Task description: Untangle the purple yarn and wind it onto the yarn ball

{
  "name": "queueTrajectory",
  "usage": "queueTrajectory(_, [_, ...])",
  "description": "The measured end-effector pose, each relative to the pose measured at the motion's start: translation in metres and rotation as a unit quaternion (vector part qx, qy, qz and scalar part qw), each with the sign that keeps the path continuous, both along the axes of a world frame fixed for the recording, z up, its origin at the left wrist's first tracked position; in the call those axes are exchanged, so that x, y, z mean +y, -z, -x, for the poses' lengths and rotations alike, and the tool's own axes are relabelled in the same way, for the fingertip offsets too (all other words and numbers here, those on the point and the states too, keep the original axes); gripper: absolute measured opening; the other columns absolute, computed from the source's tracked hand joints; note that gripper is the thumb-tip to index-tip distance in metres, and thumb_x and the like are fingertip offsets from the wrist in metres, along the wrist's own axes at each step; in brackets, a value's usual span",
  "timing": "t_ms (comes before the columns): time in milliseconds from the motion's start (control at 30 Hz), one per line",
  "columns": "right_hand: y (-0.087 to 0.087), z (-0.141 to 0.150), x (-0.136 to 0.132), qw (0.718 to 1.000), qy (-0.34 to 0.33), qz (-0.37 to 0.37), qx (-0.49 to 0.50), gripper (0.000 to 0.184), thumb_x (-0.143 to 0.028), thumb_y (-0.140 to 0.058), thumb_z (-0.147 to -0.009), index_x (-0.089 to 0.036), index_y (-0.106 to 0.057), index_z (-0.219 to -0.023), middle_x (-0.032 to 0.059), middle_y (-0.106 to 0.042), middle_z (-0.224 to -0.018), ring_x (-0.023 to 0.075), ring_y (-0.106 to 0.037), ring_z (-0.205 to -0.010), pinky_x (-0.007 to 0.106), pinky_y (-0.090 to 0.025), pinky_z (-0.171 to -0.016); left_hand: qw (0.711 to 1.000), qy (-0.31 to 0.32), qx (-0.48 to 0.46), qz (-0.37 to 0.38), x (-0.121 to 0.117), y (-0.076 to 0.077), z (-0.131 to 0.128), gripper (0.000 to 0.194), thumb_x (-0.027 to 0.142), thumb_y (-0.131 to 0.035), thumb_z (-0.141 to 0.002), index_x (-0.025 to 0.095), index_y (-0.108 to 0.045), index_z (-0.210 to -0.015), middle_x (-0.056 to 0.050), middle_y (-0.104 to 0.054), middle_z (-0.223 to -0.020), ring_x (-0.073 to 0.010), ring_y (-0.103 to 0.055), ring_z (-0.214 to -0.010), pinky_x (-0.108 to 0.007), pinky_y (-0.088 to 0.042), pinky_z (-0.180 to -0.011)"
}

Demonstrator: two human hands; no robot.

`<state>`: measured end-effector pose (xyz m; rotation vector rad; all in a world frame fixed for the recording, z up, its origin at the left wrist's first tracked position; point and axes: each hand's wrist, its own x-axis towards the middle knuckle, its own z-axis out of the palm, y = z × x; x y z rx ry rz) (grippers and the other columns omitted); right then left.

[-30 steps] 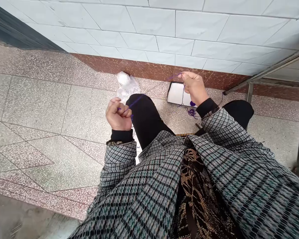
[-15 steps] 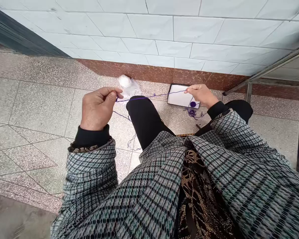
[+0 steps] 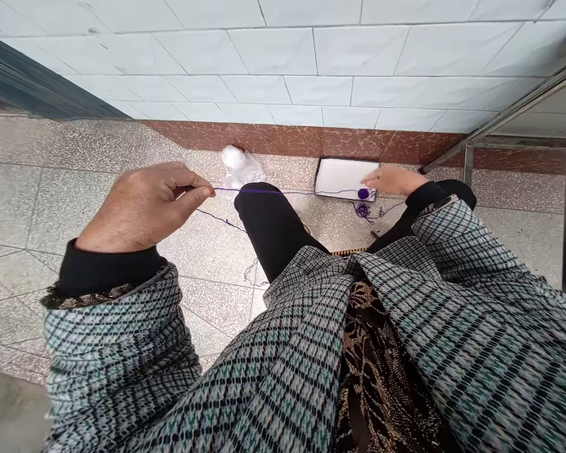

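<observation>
My left hand point(image 3: 158, 204) is closed in a pinch on a strand of purple yarn point(image 3: 264, 190), thumb against forefinger. From there the strand stretches right across my left knee to the shallow box. A second length droops from below this hand toward the knee. My right hand point(image 3: 391, 180) hovers at the box's right side, fingers stretched out and slightly blurred, with the strand passing just below the fingertips. Under it, a small purple yarn ball point(image 3: 363, 194) sits in the corner of the white-bottomed, dark-rimmed box point(image 3: 317, 179). Loose purple yarn point(image 3: 364, 211) lies tangled in front of the box.
A white yarn ball point(image 3: 233, 156) and a clear plastic bag point(image 3: 246, 171) lie on the floor by the tiled wall point(image 3: 283, 56). More thin yarn point(image 3: 249, 270) trails on the floor left of my leg. A metal frame point(image 3: 466, 163) stands at right.
My left hand has moved left and nearer the camera, still pinching the yarn. My right hand has shifted right; its fingers have straightened, and the strand lies lower near the box.
</observation>
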<state>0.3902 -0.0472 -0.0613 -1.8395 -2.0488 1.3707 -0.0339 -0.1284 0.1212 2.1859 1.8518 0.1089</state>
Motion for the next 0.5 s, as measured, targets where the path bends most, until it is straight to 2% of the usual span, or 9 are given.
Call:
queueTrajectory(67, [-0.024,0.016,0.008,0.998,0.015,-0.048,0.022,0.017,-0.011,-0.073,-0.100,-0.021,-0.087,-0.102,0.0054,-0.082,-0.100,0.0176,-0.067,-0.083,0.032,-0.059,-0.089,0.998,0.062,-0.003,-0.015,0.005,-0.008,-0.009,0.039,0.052,-0.052,-0.089,0.023,-0.076,-0.082,-0.003,-0.071,-0.083,-0.0214,-0.063,-0.082,-0.037,-0.051,-0.085])
queueTrajectory(133, [-0.055,0.042,0.011,0.987,0.035,-0.082,0.134,0.021,-0.016,-0.068,-0.105,-0.022,-0.086,-0.114,0.0063,-0.084,-0.122,0.0189,-0.074,-0.098,0.035,-0.062,-0.104,0.993,0.116,0.004,-0.025,0.012,-0.015,-0.019,0.046,0.056,-0.048,-0.094,0.022,-0.078,-0.084,-0.003,-0.068,-0.083,-0.0212,-0.065,-0.086,-0.039,-0.054,-0.093])
queueTrajectory(167, [-0.071,0.056,0.011,0.971,0.029,-0.079,0.222,0.023,-0.019,-0.065,-0.106,-0.020,-0.086,-0.117,0.0068,-0.084,-0.127,0.0186,-0.076,-0.105,0.035,-0.061,-0.109,0.990,0.134,0.013,-0.028,0.015,-0.018,-0.025,0.050,0.059,-0.046,-0.096,0.021,-0.078,-0.085,-0.003,-0.068,-0.085,-0.0211,-0.066,-0.089,-0.041,-0.055,-0.098])
queueTrajectory(233, [-0.098,0.086,0.009,0.921,-0.002,-0.046,0.386,0.022,-0.028,-0.067,-0.106,-0.018,-0.084,-0.115,0.0069,-0.085,-0.127,0.0183,-0.077,-0.114,0.036,-0.059,-0.118,0.987,0.154,0.037,-0.027,0.020,-0.023,-0.037,0.058,0.062,-0.041,-0.099,0.021,-0.081,-0.093,-0.002,-0.070,-0.093,-0.0224,-0.070,-0.099,-0.047,-0.055,-0.109])
queueTrajectory(300, [-0.117,0.111,0.006,0.877,-0.108,-0.007,0.469,0.019,-0.037,-0.074,-0.104,-0.025,-0.084,-0.115,0.0006,-0.084,-0.134,0.0180,-0.073,-0.130,0.034,-0.053,-0.128,0.986,0.154,0.052,-0.024,0.022,-0.030,-0.050,0.066,0.064,-0.035,-0.101,0.020,-0.084,-0.110,-0.001,-0.071,-0.104,-0.0261,-0.072,-0.113,-0.053,-0.051,-0.118])
queueTrajectory(367, [-0.127,0.129,0.007,0.841,-0.210,-0.008,0.498,0.017,-0.042,-0.079,-0.101,-0.030,-0.082,-0.113,-0.0039,-0.083,-0.135,0.0177,-0.069,-0.138,0.030,-0.050,-0.128,0.986,0.152,0.066,-0.018,0.022,-0.037,-0.060,0.074,0.067,-0.030,-0.101,0.018,-0.082,-0.123,-0.001,-0.066,-0.107,-0.0299,-0.071,-0.123,-0.055,-0.049,-0.121])
queueTrajectory(400, [-0.129,0.136,0.008,0.829,-0.245,-0.019,0.503,0.017,-0.044,-0.080,-0.101,-0.030,-0.081,-0.111,-0.0038,-0.083,-0.131,0.0176,-0.069,-0.135,0.028,-0.052,-0.123,0.985,0.152,0.078,-0.019,0.021,-0.040,-0.063,0.077,0.069,-0.027,-0.101,0.017,-0.081,-0.123,-0.001,-0.063,-0.104,-0.0304,-0.071,-0.123,-0.055,-0.049,-0.120])
queueTrajectory(500, [-0.131,0.148,0.014,0.815,-0.290,-0.049,0.500,0.024,-0.048,-0.078,-0.105,-0.024,-0.077,-0.109,-0.0011,-0.080,-0.106,0.0158,-0.071,-0.106,0.023,-0.057,-0.100,0.979,0.152,0.125,-0.055,0.019,-0.047,-0.070,0.078,0.069,-0.021,-0.102,0.015,-0.077,-0.107,-0.002,-0.053,-0.094,-0.0276,-0.071,-0.113,-0.049,-0.053,-0.112])
